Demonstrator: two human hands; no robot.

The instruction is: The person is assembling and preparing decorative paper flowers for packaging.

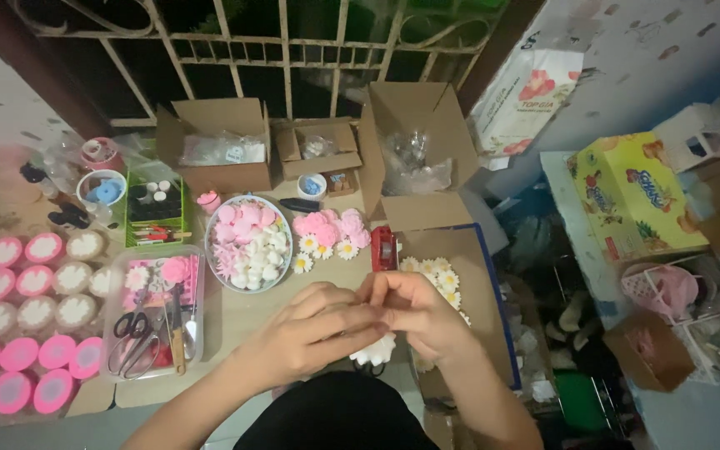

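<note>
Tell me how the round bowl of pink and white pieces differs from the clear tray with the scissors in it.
The bowl is round and heaped with small pink and white flower-like pieces; the clear tray is rectangular and holds black-handled scissors and other tools beside a few pink pieces. The bowl sits farther from the person, the tray nearer, on the left hand side. Both rest on the same cardboard-covered surface and hold pink items.
</note>
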